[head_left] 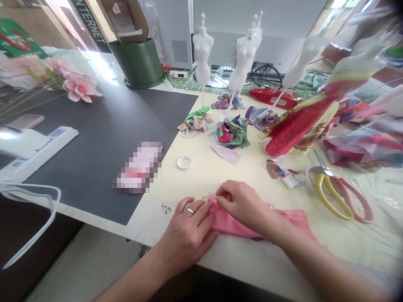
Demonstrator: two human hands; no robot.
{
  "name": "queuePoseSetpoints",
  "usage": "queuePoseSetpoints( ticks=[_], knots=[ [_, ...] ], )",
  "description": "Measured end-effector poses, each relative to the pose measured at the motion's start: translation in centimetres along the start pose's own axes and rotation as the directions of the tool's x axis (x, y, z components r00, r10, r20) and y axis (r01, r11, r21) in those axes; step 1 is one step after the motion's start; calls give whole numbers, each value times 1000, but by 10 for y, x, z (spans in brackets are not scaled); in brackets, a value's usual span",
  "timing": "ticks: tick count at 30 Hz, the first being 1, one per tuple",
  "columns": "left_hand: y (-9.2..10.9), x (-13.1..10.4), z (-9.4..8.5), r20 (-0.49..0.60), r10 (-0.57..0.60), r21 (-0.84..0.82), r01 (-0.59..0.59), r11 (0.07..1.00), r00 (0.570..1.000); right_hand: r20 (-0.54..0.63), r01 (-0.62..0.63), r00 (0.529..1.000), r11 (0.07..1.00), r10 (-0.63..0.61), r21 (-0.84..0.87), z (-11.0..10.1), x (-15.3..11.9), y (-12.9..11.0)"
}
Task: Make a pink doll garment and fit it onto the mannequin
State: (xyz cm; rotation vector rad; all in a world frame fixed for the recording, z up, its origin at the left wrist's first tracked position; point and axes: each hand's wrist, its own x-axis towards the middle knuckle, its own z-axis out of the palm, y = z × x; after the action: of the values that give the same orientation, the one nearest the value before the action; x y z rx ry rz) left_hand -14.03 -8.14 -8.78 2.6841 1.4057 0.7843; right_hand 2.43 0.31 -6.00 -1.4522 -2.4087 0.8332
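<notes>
A pink piece of fabric (pixel 233 222) lies at the table's front edge, partly under both hands. My left hand (pixel 192 222), with a ring on one finger, rests on the fabric's left end with its fingers spread, pressing it down. My right hand (pixel 241 203) pinches at the top left of the fabric, thumb and forefinger together close to my left fingertips. The pinched bit is mostly hidden by the fingers. A white roll of tape (pixel 184 162) lies beyond my left hand. To the right are scissors (pixel 335 191) with yellow and pink handles, blades pointing away.
Small white mannequins (pixel 203 54) on stands line the back, one in a red and yellow dress (pixel 296 117). Fabric scraps (pixel 233 132) lie before them. On the left are a pixelated object (pixel 138 167), a power strip (pixel 40 153), pink flowers (pixel 80 86) and a green pot (pixel 138 63).
</notes>
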Motion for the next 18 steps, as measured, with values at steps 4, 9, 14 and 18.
queuePoseSetpoints(
  ticks=[4, 9, 14, 18],
  knots=[
    [0, 0, 0, -1, -20, -5, 20, 1000, 1000, -12, 36, 999, 999, -35, 27, 1, 0, 1],
    [0, 0, 0, -27, -33, 4, 33, 999, 999, 12, 48, 999, 998, -48, 40, 3, 4, -1],
    [1, -1, 0, -17, -39, 5, 39, 999, 999, -10, 52, 999, 997, -51, 63, 7, 4, -2],
    [0, -1, 1, -13, -47, -2, 47, 999, 999, -43, 104, 994, 992, -101, 70, 9, 3, 1]
  ],
)
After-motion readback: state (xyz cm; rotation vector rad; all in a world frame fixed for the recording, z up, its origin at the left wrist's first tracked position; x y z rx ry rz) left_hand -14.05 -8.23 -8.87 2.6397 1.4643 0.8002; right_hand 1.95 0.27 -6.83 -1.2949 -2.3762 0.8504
